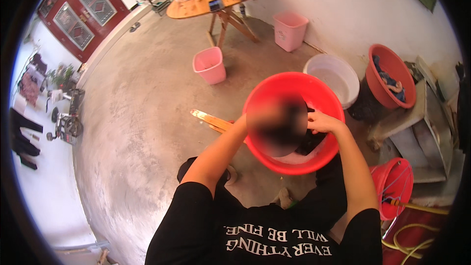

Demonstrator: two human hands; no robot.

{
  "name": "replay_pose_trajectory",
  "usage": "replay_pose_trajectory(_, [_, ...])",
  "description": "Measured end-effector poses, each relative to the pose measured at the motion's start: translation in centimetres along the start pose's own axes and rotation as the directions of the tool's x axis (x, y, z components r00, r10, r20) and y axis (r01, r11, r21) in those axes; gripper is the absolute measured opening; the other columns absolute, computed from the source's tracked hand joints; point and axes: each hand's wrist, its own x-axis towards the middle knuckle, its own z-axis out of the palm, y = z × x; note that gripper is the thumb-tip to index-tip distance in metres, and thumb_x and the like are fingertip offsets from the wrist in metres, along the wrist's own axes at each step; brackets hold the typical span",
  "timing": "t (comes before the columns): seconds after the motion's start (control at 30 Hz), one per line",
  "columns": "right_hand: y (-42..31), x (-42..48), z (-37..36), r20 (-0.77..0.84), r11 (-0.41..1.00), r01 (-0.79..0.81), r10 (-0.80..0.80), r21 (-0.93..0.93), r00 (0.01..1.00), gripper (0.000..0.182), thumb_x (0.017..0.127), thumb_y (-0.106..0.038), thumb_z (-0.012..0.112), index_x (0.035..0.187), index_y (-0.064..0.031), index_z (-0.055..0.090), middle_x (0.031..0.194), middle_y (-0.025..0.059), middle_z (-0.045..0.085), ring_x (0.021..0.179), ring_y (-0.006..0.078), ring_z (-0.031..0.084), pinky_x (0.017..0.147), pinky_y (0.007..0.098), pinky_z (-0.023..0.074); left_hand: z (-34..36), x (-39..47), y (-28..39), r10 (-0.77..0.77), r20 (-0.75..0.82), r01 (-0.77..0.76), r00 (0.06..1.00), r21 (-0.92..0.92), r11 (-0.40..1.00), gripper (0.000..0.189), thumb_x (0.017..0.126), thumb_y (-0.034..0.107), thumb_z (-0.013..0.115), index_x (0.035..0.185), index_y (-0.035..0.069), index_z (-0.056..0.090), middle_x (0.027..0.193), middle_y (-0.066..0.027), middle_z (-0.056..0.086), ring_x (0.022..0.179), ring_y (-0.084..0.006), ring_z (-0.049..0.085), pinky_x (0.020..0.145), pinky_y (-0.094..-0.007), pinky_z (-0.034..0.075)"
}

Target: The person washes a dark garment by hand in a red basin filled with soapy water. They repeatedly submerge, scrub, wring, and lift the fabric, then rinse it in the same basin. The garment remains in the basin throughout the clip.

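Note:
A large red plastic basin point(294, 167) stands in front of me between my knees, with wet-looking black cloth point(312, 141) inside it. My right hand point(321, 123) is over the right part of the basin, its fingers bent at the edge of the black cloth and pinching it. My left forearm reaches over the basin's left rim. A round blur hides my left hand and most of the cloth, so its grip cannot be made out. Some pale, sudsy-looking water shows at the bottom of the basin.
Wooden slats point(209, 119) stick out left of the basin. Beyond it are a white basin point(349, 77), a reddish basin point(373, 77) with clothes, two pink bins point(209, 67) and an oval wooden table point(195, 2). A red bucket point(382, 176) and yellow hose point(423, 208) lie at right.

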Motion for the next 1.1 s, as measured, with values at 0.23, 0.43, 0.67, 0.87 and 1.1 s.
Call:
replay_pose_trajectory(0.23, [5.8, 2.7, 0.4, -0.447, 0.969, -0.215, 0.14, -0.123, 0.884, 0.054, 0.082, -0.035, 0.062, 0.124, -0.0033, 0.049, 0.122, 0.0243, 0.051, 0.111, 0.0388, 0.051, 0.092, 0.043, 0.0422, 1.0, 0.6, -3.1, -0.264, -0.28, 0.337, 0.923, 0.259, 0.905, 0.056, 0.083, 0.039, 0.063, 0.12, 0.001, 0.046, 0.114, -0.0205, 0.053, 0.105, -0.0319, 0.054, 0.092, -0.04, 0.043])
replay_pose_trajectory(0.43, [11.1, 8.3, 5.8, -0.538, 0.925, -0.316, 0.379, 0.211, 0.753, 0.096, 0.067, -0.038, 0.071, 0.143, -0.009, 0.02, 0.141, 0.0264, 0.031, 0.129, 0.0404, 0.034, 0.106, 0.0448, 0.031, 5.9, 4.0, -12.1, -0.464, -0.362, 0.486, 0.809, -0.032, 0.873, 0.089, 0.079, 0.054, 0.062, 0.143, 0.006, 0.023, 0.136, -0.0231, 0.04, 0.12, -0.0377, 0.045, 0.101, -0.0449, 0.036])
replay_pose_trajectory(0.67, [7.5, 9.6, 8.7, -0.364, 0.549, 0.17, 0.265, 0.818, 0.893, 0.051, 0.064, -0.01, 0.059, 0.114, 0.0013, 0.056, 0.1, 0.0126, 0.062, 0.094, 0.0237, 0.057, 0.083, 0.0332, 0.0452, 5.8, 4.2, -9.2, -0.383, 0.002, 0.055, 0.924, -0.99, 0.128, 0.087, 0.081, 0.074, 0.036, 0.139, 0.008, 0.037, 0.139, -0.0118, 0.043, 0.126, -0.0307, 0.041, 0.107, -0.0436, 0.029])
replay_pose_trajectory(0.87, [2.8, 4.0, 2.7, -0.423, 0.262, 0.401, 0.032, 0.878, 0.905, 0.028, 0.071, -0.008, 0.057, 0.097, -0.0012, 0.065, 0.094, 0.0083, 0.065, 0.09, 0.0186, 0.058, 0.082, 0.0301, 0.0447, 1.3, 3.7, -3.8, -0.407, -0.18, -0.129, 0.896, -0.98, 0.149, 0.084, 0.085, 0.071, 0.034, 0.132, 0.002, 0.045, 0.135, -0.0118, 0.047, 0.124, -0.0299, 0.043, 0.107, -0.0429, 0.03])
replay_pose_trajectory(1.1, [11.7, 6.0, 2.0, -0.476, 0.852, 0.251, -0.002, 0.459, 0.879, 0.052, 0.078, -0.034, 0.064, 0.118, -0.003, 0.052, 0.113, 0.0158, 0.056, 0.106, 0.0277, 0.054, 0.093, 0.0357, 0.0409, 0.9, 3.4, -0.7, -0.205, -0.223, 0.118, 0.953, -0.348, 0.93, 0.052, 0.085, 0.049, 0.058, 0.104, 0.001, 0.062, 0.108, -0.0134, 0.061, 0.102, -0.0251, 0.056, 0.094, -0.0361, 0.041])
